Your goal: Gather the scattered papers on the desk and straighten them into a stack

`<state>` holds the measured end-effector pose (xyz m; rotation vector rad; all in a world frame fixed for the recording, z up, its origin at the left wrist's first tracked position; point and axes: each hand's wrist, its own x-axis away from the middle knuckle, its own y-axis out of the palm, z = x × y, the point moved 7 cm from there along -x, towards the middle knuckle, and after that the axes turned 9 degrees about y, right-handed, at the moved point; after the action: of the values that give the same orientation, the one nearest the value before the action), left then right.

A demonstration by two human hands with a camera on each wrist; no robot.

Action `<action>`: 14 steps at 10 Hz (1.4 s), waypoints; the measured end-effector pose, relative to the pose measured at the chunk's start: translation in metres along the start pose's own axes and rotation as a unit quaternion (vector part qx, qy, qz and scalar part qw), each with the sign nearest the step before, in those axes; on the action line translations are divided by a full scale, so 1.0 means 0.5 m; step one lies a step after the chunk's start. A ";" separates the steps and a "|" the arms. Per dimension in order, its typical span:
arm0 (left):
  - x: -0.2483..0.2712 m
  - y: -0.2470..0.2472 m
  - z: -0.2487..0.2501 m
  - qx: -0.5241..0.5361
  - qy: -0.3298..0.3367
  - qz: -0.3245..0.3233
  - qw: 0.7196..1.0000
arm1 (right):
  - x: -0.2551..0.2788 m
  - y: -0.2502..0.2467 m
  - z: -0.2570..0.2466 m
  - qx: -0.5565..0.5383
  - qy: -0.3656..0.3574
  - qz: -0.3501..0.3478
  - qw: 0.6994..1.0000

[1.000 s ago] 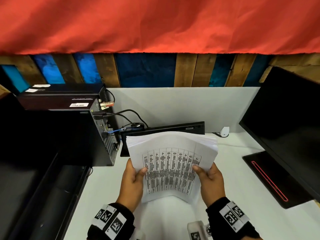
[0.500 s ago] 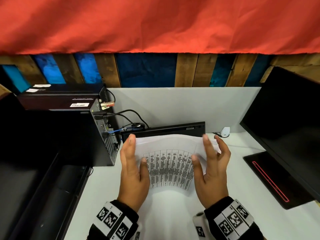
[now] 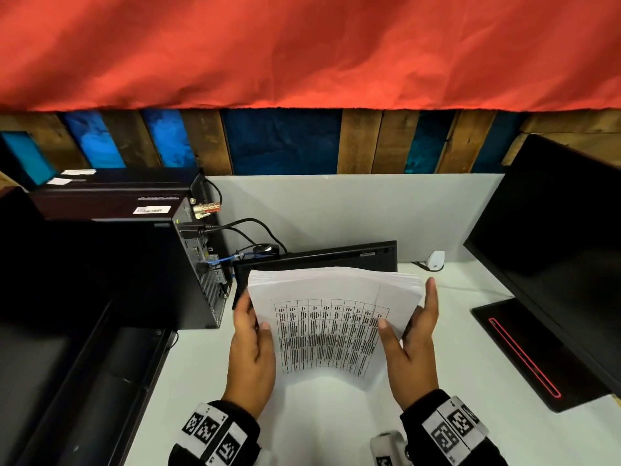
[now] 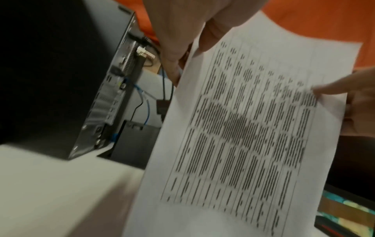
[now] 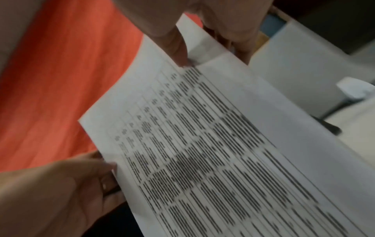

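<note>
My left hand (image 3: 252, 358) and right hand (image 3: 415, 358) each pinch the white printed paper stack (image 3: 329, 331); I see a black computer tower (image 3: 134, 270) close left, a black monitor (image 3: 554, 247) right.

A red cloth (image 3: 302, 45) hangs across the top, above a wall of wooden planks (image 3: 363, 142) with blue patches. Below it stands a grey partition (image 3: 353, 210). At the left is a black computer tower (image 3: 117, 264), its back panel facing right with black cables (image 3: 248, 227) and a blue cable (image 3: 221, 262) plugged in. A flat black device (image 3: 319, 255) leans by the partition, with a small white adapter (image 3: 436, 258) near its right end. A dark monitor (image 3: 554, 230) stands at the right, and its base (image 3: 524, 351) bears a red line.
</note>
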<state>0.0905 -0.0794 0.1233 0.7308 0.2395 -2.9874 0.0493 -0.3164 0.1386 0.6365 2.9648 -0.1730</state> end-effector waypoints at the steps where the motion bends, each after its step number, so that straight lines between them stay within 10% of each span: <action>1: 0.032 0.003 -0.066 -0.077 -0.041 -0.040 0.995 | 0.000 0.005 0.082 0.035 0.063 -0.032 0.997; 4: 0.039 0.025 -0.149 -0.187 -0.112 -0.072 0.973 | -0.041 -0.019 0.175 0.160 0.133 -0.026 0.978; 6: 0.010 0.168 -0.137 -0.169 -0.189 -0.209 0.944 | -0.113 -0.156 0.186 0.284 0.204 -0.017 0.937; 9: 0.159 0.358 -0.172 -0.140 -0.420 -0.352 0.825 | -0.080 -0.334 0.338 0.454 0.347 -0.010 0.821; 10: 0.207 0.397 -0.201 -0.215 -0.344 -0.509 0.759 | -0.069 -0.354 0.380 0.467 0.370 -0.003 0.803; 14: 0.208 0.333 -0.192 -0.138 -0.415 -0.383 0.814 | -0.057 -0.376 0.410 0.511 0.376 -0.019 0.773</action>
<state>0.0573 -0.2300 -0.0317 -0.9385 1.0664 -3.4325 0.0133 -0.5253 -0.0434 0.8563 3.3551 -2.0807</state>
